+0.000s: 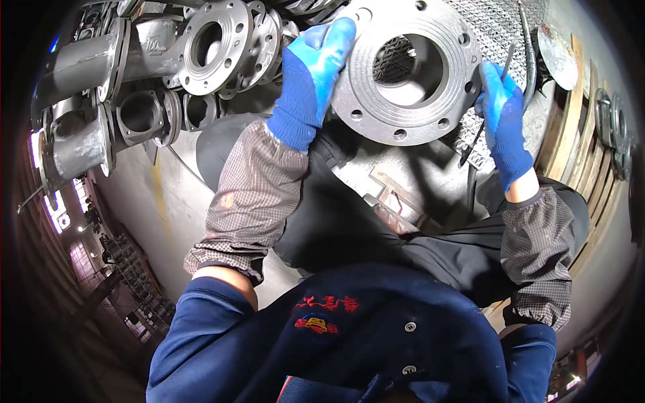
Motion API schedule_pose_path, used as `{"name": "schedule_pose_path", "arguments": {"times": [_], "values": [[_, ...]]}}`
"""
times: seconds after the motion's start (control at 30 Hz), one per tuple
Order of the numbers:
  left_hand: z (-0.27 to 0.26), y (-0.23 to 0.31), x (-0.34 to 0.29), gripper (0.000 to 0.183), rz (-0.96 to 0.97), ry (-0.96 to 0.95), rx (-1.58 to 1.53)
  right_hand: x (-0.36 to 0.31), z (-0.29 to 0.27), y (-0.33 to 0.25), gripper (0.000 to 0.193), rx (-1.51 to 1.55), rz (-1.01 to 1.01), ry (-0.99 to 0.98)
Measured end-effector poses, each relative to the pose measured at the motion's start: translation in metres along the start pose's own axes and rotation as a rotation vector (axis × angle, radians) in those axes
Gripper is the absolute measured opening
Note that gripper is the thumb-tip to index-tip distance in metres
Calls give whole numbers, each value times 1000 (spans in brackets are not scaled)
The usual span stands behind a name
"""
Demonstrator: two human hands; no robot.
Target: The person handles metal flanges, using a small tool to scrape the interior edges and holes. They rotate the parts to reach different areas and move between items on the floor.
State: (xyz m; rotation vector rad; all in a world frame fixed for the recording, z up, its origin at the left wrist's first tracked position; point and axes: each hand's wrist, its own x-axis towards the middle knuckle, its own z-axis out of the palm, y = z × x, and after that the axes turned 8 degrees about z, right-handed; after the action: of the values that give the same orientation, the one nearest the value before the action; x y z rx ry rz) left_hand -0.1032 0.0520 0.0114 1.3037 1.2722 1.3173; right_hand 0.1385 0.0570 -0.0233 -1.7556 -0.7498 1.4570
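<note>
A grey metal pipe fitting with a large round flange [415, 121] is tilted up in front of me, its face toward me. Bolt holes ring the face, and the wide central bore shows its inner wall. My left hand [314, 70], in a blue coated glove, grips the flange's left rim, thumb along the edge. By the right rim, my right hand [502, 111], gloved alike, is closed around a thin dark rod-like tool [511, 57]. Its lower end sticks out below the hand. Whether the right fingers touch the flange is hard to tell.
Many flanged pipe fittings [216, 47] are stacked at the far left. A textured metal mesh plate [494, 30] lies beneath the flange, beside a dark hose [527, 60]. Wooden pallet slats [571, 121] run along the right. A small box-like object [393, 211] sits between my legs.
</note>
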Motion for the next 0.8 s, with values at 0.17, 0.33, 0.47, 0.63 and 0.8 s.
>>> {"name": "schedule_pose_path", "arguments": {"times": [0.17, 0.33, 0.47, 0.63, 0.8], "values": [[14, 17, -15, 37, 82, 36, 359, 14, 14, 36, 27, -88, 88, -49], [25, 27, -13, 40, -106, -168, 521, 22, 6, 51, 27, -237, 91, -66], [47, 44, -14, 37, -113, -225, 647, 31, -16, 42, 28, -382, 8, -116], [70, 48, -28, 42, -100, -223, 714, -40, -10, 15, 33, -3, -314, -271], [76, 58, -30, 35, -76, -594, 533, -65, -22, 31, 29, -124, -316, -180]]}}
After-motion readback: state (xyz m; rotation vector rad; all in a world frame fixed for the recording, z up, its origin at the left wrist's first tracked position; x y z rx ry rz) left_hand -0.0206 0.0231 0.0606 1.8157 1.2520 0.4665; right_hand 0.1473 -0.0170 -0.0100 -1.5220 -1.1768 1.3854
